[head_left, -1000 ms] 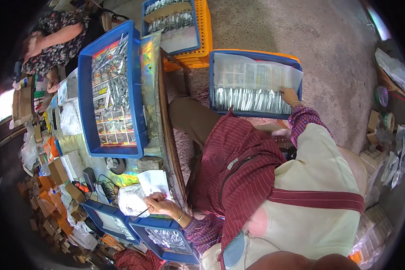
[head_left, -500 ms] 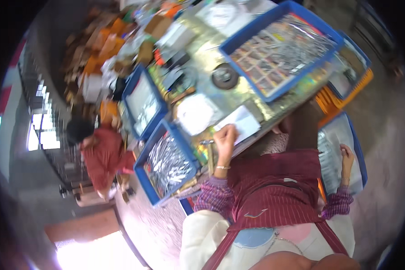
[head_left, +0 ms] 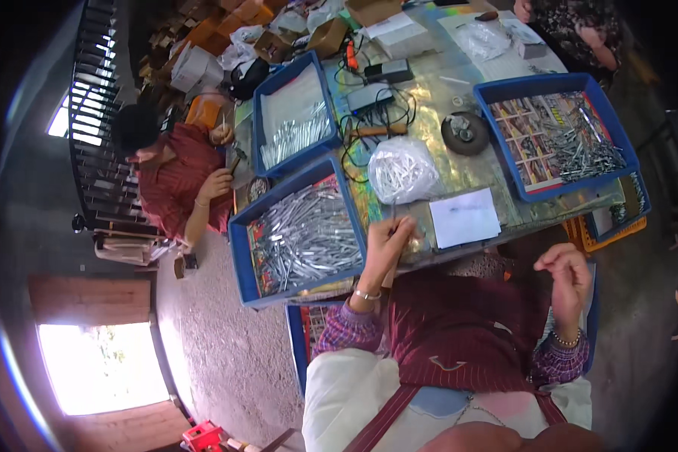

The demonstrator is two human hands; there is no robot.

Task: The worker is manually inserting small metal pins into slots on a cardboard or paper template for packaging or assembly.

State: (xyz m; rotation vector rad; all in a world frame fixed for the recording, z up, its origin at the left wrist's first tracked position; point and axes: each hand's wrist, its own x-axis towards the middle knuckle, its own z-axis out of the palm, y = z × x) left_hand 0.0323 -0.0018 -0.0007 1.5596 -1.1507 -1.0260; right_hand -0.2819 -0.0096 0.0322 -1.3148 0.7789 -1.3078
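My left hand (head_left: 388, 245) is closed at the near table edge, between a blue tray of metal parts (head_left: 305, 237) and a white paper (head_left: 465, 218). A light wooden handle (head_left: 389, 279) shows just below the fist; what the fingers hold is hidden. My right hand (head_left: 566, 279) is raised off the table's near right side. Its fingers are bent with thumb and forefinger together, and anything between them is too small to make out. Beneath it, a blue tray (head_left: 591, 309) is mostly covered by my arm. Ahead of my left hand lies a clear plastic bag of small metal pieces (head_left: 403, 169).
More blue trays of metal parts stand at far left (head_left: 294, 113) and right (head_left: 557, 135). A dark round dish (head_left: 465, 133) and cables (head_left: 399, 113) lie mid-table. A co-worker in red (head_left: 181, 173) holds a hammer at left; another person (head_left: 591, 34) is at far right.
My right hand has come up out of the blue tray at the right. My left hand stays closed near the table edge. The whole view has turned and become sharper.
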